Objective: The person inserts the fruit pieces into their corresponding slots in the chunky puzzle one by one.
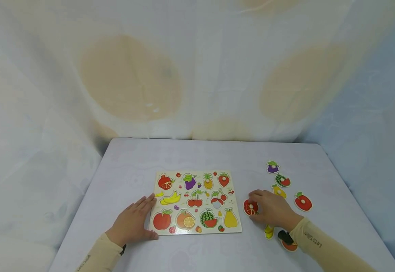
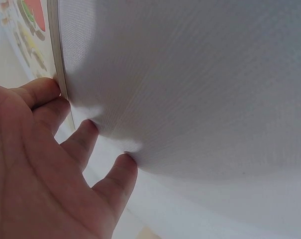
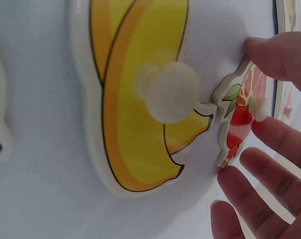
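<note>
**Inspector:** State the right hand's position.

**Operator:** From my station I see the right hand (image 1: 271,209) around the pomegranate piece (image 1: 250,210), which is on the worktop (image 1: 200,155), just right of the board (image 1: 183,232). The grip is part-spread, thumb and fingers at opposite edges; I cannot tell whether it has hold.

**Inspector:** What do the wrist views add?

**Operator:** The right one shows me the banana piece (image 3: 140,139) nearly whole, with its pale knob (image 3: 172,92); from the head, the hand covers part. The left one shows two fingertips of the left hand (image 1: 133,220) at the board's edge and two on the worktop. That grip is spread, holding nothing.

**Inspector:** Counts?

**Operator:** One board, eleven large fruit pictures. Seven loose pieces visible from the head: pomegranate, banana, grapes (image 1: 273,167), watermelon (image 1: 281,180), pear (image 1: 278,190), apple (image 1: 303,203) and one orange-coloured (image 1: 288,247), partly hidden.
</note>
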The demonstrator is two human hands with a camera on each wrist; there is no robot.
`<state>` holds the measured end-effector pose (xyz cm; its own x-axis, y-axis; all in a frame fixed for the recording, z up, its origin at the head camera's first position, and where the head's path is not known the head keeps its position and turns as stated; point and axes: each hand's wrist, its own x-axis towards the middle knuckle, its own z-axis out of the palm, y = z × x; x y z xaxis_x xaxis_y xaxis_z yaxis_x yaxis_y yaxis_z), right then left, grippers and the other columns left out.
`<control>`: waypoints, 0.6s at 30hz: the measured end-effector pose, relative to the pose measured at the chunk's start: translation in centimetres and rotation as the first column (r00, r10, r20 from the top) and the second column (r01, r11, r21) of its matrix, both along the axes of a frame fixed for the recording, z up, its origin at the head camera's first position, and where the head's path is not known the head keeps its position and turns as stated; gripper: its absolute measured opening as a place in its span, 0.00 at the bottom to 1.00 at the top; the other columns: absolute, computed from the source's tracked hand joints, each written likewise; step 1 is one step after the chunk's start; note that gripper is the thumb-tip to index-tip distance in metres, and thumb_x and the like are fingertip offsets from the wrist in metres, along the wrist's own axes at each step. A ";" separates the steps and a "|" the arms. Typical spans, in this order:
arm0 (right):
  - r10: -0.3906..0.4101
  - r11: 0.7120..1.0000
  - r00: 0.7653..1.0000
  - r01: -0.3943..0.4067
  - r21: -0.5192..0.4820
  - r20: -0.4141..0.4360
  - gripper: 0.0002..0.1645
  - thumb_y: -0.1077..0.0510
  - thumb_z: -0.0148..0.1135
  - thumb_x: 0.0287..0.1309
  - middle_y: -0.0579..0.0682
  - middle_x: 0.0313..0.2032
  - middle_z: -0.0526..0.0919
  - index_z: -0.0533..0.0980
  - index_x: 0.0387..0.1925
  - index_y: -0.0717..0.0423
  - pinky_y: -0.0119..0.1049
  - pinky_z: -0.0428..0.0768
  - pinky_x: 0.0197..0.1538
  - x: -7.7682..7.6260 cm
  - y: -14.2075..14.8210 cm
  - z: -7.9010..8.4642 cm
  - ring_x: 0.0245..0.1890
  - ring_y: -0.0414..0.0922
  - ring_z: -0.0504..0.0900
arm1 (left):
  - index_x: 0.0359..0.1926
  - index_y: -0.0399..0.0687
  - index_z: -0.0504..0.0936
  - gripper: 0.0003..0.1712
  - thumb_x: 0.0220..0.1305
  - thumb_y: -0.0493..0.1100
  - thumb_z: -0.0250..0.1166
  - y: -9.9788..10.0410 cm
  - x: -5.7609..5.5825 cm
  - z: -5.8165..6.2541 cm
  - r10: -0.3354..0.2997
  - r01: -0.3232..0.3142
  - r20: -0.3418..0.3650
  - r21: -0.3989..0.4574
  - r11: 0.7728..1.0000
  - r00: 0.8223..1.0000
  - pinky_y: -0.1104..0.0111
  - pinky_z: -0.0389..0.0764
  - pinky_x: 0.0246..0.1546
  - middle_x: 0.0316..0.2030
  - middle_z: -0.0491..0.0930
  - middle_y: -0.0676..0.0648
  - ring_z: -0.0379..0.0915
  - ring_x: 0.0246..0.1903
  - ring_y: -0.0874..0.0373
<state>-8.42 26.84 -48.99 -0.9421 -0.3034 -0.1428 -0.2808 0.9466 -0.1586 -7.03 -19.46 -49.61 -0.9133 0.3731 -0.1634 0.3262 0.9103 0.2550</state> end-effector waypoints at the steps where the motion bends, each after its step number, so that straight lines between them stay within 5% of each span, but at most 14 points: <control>1: -0.001 1.000 1.000 0.001 0.004 -0.004 0.32 0.36 0.81 0.38 0.47 0.55 0.81 0.85 0.46 0.43 0.44 0.84 0.48 0.0 0.0 0.0 0.54 0.50 0.79 | 0.73 0.43 0.66 0.66 0.34 0.66 0.82 0.0 0.0 0.0 0.001 -0.001 -0.001 0.002 1.000 1.000 0.42 0.64 0.65 0.73 0.62 0.47 0.56 0.71 0.43; 9: -0.009 0.999 1.000 0.009 0.043 -0.018 0.40 0.35 0.81 0.38 0.48 0.54 0.82 0.82 0.53 0.48 0.44 0.84 0.47 0.0 -0.2 -0.1 0.51 0.49 0.80 | 0.72 0.43 0.66 0.66 0.34 0.67 0.82 -0.1 -0.1 -0.4 -0.006 0.006 -0.008 -0.004 1.000 1.000 0.42 0.65 0.65 0.73 0.61 0.46 0.56 0.71 0.43; 18: -0.019 1.000 1.000 0.019 0.018 -0.011 0.35 0.38 0.80 0.41 0.47 0.57 0.80 0.83 0.52 0.46 0.44 0.83 0.50 0.1 -0.6 0.1 0.55 0.50 0.79 | 0.73 0.43 0.65 0.67 0.34 0.66 0.82 -0.1 -0.1 -0.3 -0.002 0.002 0.016 0.001 1.000 1.000 0.42 0.63 0.66 0.74 0.60 0.47 0.55 0.71 0.43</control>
<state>-8.28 26.23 -48.93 -0.9492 -0.2829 -0.1378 -0.2644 0.9545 -0.1382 -7.13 -19.58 -49.88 -0.9098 0.3751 -0.1774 0.3241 0.9094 0.2607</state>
